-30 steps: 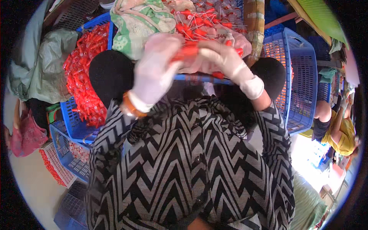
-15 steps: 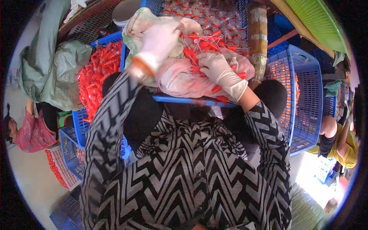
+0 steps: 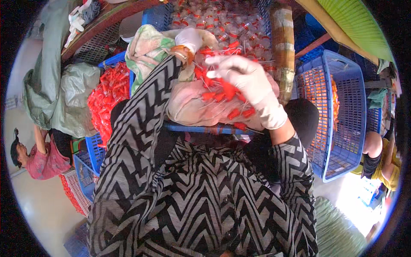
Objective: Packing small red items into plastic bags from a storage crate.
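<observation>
My left hand [image 3: 189, 39], in a white glove, reaches forward to the near edge of a mass of small clear bottles with red bands [image 3: 233, 30]; its fingers are hidden behind the back of the hand. My right hand [image 3: 252, 79], also gloved in white, hovers over a pile of red dropper caps with thin clear stems [image 3: 218, 95]. Its fingers are bent, thumb and forefinger apart, and slightly blurred. The caps lie on a pinkish cloth [image 3: 188, 105] across the near part of a blue crate [image 3: 192, 128]. A white-and-green cloth [image 3: 147, 45] lies by my left wrist.
Left of me stands a blue crate of red caps [image 3: 109, 96], beside a grey-green plastic sheet [image 3: 79, 81]. At right are a taped cardboard strip [image 3: 282, 47] and a tall blue basket [image 3: 346, 115] by orange-red pieces. Other people sit at far left and far right.
My left hand has moved forward and right, off the white-and-green cloth toward the bottles. My right hand has risen from the caps, its fingers spreading apart. The view has shifted slightly.
</observation>
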`<state>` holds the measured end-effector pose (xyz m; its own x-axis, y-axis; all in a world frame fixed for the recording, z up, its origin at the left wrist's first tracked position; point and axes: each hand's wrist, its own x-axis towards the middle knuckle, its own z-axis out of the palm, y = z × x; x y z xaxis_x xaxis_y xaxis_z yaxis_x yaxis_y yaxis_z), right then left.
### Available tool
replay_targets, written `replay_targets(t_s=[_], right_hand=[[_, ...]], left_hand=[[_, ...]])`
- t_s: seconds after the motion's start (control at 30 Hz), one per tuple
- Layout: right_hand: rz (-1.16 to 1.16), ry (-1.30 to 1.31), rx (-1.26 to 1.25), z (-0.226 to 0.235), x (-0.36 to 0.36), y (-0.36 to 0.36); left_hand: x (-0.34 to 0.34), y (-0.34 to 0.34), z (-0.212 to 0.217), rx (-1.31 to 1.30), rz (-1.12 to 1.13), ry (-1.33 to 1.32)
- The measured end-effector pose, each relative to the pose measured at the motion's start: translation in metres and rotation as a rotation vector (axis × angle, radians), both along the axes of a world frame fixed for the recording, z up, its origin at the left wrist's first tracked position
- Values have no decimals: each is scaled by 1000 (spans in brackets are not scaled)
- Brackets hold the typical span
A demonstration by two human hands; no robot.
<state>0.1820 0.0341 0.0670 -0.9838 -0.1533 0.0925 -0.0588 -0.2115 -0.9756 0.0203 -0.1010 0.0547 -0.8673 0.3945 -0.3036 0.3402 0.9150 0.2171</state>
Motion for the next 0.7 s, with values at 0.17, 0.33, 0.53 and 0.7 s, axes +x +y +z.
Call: replay_targets(t_s=[0.17,0.33,0.53,0.7], right_hand=[[-56,-170,-372,9,-3,15],[106,-389,-641,-12,-2,8],[168,-419,-581,-17,2,7],[109,-523,-512,-4,4,8]], left_hand=[[-2,-22,-39,1028,267,211],[19,-34,-5,1523,312,25],[20,-50,13,1758,372,-48],[18,-47,16,1736,305,50]])
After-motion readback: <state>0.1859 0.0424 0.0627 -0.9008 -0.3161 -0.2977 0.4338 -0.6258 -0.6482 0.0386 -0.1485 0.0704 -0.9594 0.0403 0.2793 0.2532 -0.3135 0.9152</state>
